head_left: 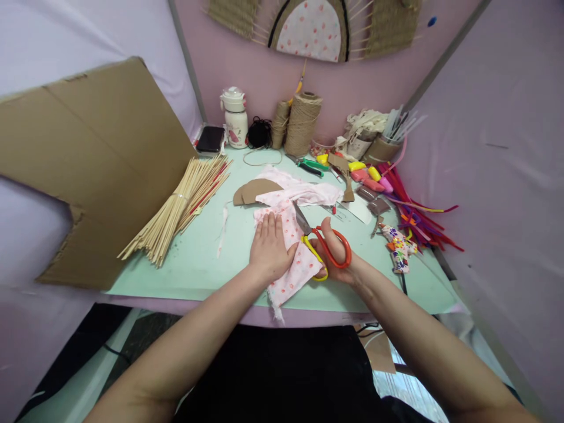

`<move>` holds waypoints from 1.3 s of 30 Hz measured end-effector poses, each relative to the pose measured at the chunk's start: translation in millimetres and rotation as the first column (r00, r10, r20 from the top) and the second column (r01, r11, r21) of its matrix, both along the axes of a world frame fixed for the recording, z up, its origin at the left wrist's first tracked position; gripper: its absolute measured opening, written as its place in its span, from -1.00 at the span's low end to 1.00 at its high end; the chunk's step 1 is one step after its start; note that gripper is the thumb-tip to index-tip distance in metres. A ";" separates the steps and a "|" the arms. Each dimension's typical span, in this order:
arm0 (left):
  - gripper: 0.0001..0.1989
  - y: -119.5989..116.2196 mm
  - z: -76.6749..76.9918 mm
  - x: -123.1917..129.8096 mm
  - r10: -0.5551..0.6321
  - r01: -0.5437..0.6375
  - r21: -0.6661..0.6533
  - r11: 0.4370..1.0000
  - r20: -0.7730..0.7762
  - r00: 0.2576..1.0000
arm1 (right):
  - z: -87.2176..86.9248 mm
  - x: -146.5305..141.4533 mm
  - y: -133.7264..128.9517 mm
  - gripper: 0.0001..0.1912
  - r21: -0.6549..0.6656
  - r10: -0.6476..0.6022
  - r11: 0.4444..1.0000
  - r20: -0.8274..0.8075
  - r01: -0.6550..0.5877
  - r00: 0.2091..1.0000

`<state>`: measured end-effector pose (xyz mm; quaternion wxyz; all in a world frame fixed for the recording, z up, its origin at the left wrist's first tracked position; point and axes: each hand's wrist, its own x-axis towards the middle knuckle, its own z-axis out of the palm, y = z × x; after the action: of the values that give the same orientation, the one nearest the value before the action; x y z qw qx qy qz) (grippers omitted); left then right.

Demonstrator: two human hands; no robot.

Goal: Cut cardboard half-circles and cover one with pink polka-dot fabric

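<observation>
A piece of pink fabric with small red prints (291, 281) lies on the table, its frayed lower corner hanging at the front edge. My left hand (269, 247) rests flat on it, fingers stretched out. In my right hand (337, 258) is a pair of scissors (304, 220) with one red and one yellow handle. Their blades point up and left, over the fabric's right side. Whether they cut into the cloth is hard to make out. Just beyond lie a half-round piece of cardboard (253, 191) and more crumpled pink fabric (308, 192).
A bundle of wooden sticks (176, 211) and a large cardboard sheet (110, 147) stand at the left. Behind are a white bottle (236, 120), twine spools (304, 123) and green-handled pliers (314, 165). Modelling clay (370, 181) and pipe cleaners (408, 194) lie at the right.
</observation>
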<state>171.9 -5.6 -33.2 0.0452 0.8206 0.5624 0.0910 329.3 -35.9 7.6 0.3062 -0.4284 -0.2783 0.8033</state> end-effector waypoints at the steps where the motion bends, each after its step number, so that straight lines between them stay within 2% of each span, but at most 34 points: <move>1: -0.24 -0.1 0.1 0.0 0.003 -0.003 0.005 1.000 -0.002 1.000 | 1.8 1.1 2.4 -0.17 -0.007 0.023 1.000 -0.003 -0.023 1.000; 7: -0.25 1.2 -0.5 0.1 0.006 -0.006 -0.006 1.000 -0.003 1.000 | 7.9 2.2 15.8 -0.17 -0.030 -0.039 0.999 0.074 0.041 0.996; 13: -0.24 1.5 0.3 0.2 0.008 -0.008 -0.027 1.000 0.012 1.000 | 2.9 1.4 26.7 -0.21 -0.070 -0.087 0.993 0.147 0.099 0.985; 18: -0.23 0.8 1.9 0.1 0.009 -0.008 -0.040 0.999 0.015 1.000 | -2.1 2.6 25.7 -0.30 -0.008 -0.135 0.990 0.152 0.138 0.979; 25: -0.27 1.2 1.2 0.6 0.006 -0.006 -0.022 1.000 0.009 1.000 | 1.3 -0.1 31.8 -0.22 -0.029 -0.076 0.996 0.111 0.080 0.991; 29: -0.27 0.9 -0.8 0.0 0.003 -0.003 -0.012 1.000 0.019 1.000 | 4.0 -1.5 40.4 -0.25 -0.021 -0.065 0.997 0.133 0.068 0.989; 35: -0.22 1.4 -2.0 -0.2 -0.004 0.005 -0.022 1.000 0.045 0.999 | 2.6 0.3 45.8 -0.31 0.073 -0.091 0.994 0.237 0.075 0.967; 37: -0.21 1.6 -0.7 -0.4 0.003 -0.001 -0.044 0.999 0.044 0.999 | 5.5 3.9 48.6 -0.30 0.159 -0.142 0.982 0.278 0.101 0.950; 39: -0.20 1.7 0.4 -0.6 0.010 -0.007 -0.062 0.998 0.048 0.999 | 10.3 12.1 52.2 -0.30 0.306 -0.233 0.944 0.356 0.123 0.905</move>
<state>171.4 -3.9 -32.8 0.0836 0.8139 0.5673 0.0936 341.4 16.3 17.9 0.3744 -0.5555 -0.4020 0.6242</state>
